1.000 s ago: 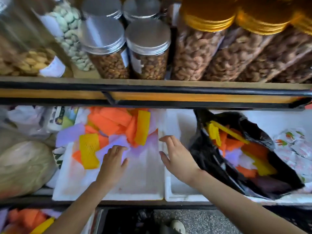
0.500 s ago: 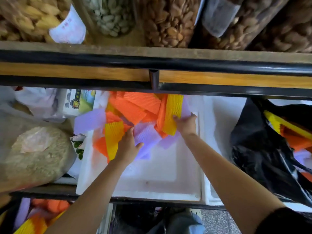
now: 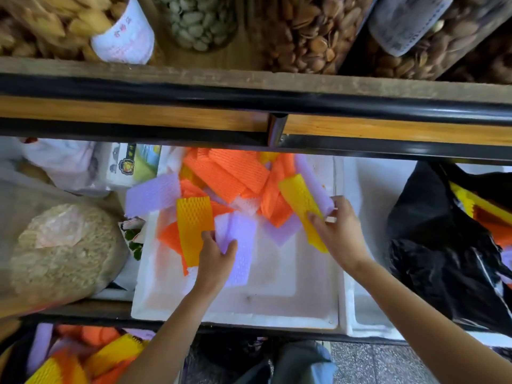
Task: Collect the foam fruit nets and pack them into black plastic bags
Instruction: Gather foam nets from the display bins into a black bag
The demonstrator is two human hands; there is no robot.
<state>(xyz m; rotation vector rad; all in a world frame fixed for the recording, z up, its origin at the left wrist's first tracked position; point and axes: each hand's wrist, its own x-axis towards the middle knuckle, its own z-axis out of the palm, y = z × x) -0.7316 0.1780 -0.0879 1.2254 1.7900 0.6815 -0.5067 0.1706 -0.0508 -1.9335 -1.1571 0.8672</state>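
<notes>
Orange, yellow and purple foam fruit nets [image 3: 235, 178] lie heaped at the back of a white foam box [image 3: 266, 306] on the lower shelf. My left hand [image 3: 214, 261] pinches a purple net [image 3: 239, 245] and a yellow net [image 3: 194, 225] near the box's left side. My right hand [image 3: 340, 228] grips another yellow net [image 3: 300, 198] together with a purple one, lifted off the heap. A black plastic bag [image 3: 432, 245] with nets inside lies open at the right.
A wooden shelf edge with a black rail [image 3: 249, 106] hangs over the box, with jars of nuts [image 3: 313, 31] above. A grain-filled bag [image 3: 63, 253] and a white bag sit at the left. More nets [image 3: 83, 356] lie on the shelf below.
Both hands reached into the heap and took hold of nets. They have drawn back toward me with the nets, the right hand moving to the right.
</notes>
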